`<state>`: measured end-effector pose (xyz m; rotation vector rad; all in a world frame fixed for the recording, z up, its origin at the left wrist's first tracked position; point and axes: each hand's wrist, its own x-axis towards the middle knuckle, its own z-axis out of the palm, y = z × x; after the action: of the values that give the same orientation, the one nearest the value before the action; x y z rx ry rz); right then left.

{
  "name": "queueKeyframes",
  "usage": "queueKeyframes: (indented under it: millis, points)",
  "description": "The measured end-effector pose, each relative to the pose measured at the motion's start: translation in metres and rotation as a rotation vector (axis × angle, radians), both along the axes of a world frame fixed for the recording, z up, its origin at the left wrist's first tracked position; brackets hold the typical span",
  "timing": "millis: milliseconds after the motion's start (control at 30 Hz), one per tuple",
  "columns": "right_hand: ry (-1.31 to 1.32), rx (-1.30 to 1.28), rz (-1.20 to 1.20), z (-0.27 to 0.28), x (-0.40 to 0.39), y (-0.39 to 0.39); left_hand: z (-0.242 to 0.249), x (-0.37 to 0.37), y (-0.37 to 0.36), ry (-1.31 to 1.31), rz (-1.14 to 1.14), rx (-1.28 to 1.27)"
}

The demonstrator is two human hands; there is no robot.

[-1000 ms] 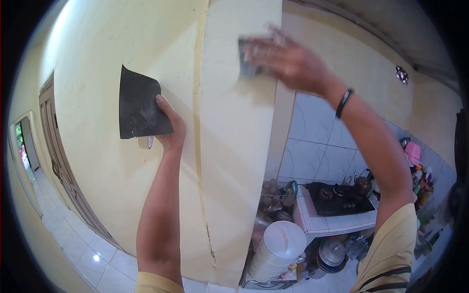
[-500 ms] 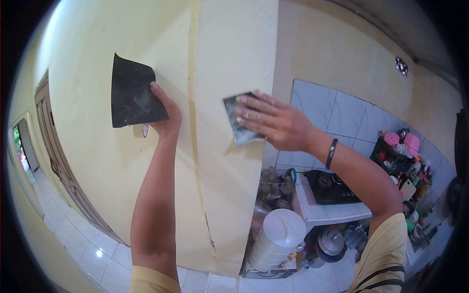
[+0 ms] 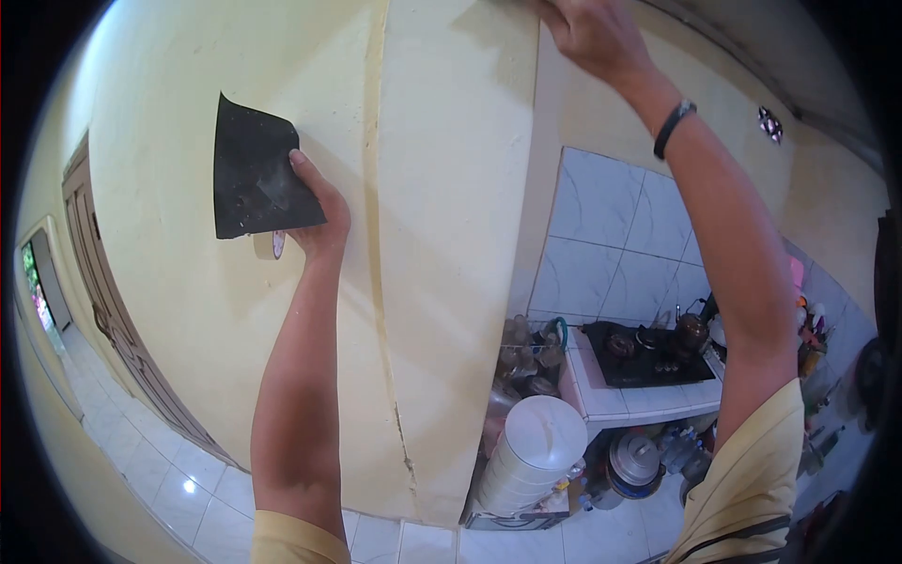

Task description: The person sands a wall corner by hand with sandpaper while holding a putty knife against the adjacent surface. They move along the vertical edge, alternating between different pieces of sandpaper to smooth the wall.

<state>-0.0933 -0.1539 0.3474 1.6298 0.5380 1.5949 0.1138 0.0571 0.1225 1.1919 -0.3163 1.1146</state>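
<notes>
My left hand [image 3: 324, 202] grips a sheet of black sandpaper [image 3: 254, 174], thumb over its right edge, in front of the cream wall [image 3: 319, 56]. Below the sheet a roll of tape [image 3: 278, 244] shows; most of the left fingers are hidden behind the sheet. High on the pale pillar, my right hand [image 3: 597, 33] is raised to the top edge of the view, its fingertips partly cut off. Only a dark sliver of the smaller sandpaper piece [image 3: 507, 2] shows at those fingers.
A stove [image 3: 648, 352] sits on the tiled counter [image 3: 601, 399] at right. A white lidded bin [image 3: 540, 442] stands by the pillar's foot, with glass jars behind it. Pots and bottles fill the space under the counter. A brown door [image 3: 122, 291] is at left.
My right hand has swept up the pillar with the small sandpaper piece, from mid-height to the top of the view. The left hand and its sheet have hardly moved.
</notes>
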Motion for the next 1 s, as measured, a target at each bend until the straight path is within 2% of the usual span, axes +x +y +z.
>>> queueKeyframes:
  millis: [100, 200, 267, 367, 600, 700, 833, 1000]
  points:
    - [0.081, -0.005, -0.099, -0.078, -0.01, -0.01, 0.001, 0.002, 0.002, 0.0, -0.009, 0.021]
    - [0.355, 0.029, -0.115, -0.177, -0.022, -0.007, -0.001, 0.002, 0.001, 0.042, -0.011, 0.038]
    - [0.441, 0.049, -0.151, -0.203, -0.032, -0.003, 0.0, -0.001, 0.003, 0.086, -0.091, 0.033]
    - [0.42, -0.078, -0.139, -0.177, -0.028, -0.015, 0.001, -0.004, 0.004, 0.073, -0.101, 0.047]
    - [0.018, -0.049, -0.088, -0.008, -0.012, -0.004, 0.005, -0.012, 0.006, 0.046, -0.079, 0.035]
    - [-0.039, 0.052, 0.025, 0.02, 0.004, 0.003, 0.002, -0.007, 0.004, 0.023, -0.056, 0.016]
    - [0.016, 0.08, -0.03, -0.054, -0.001, 0.002, 0.001, 0.004, -0.001, -0.004, -0.037, -0.018]
    - [0.433, 0.176, -0.054, -0.233, -0.02, 0.006, -0.002, -0.001, 0.003, 0.075, -0.095, 0.035]
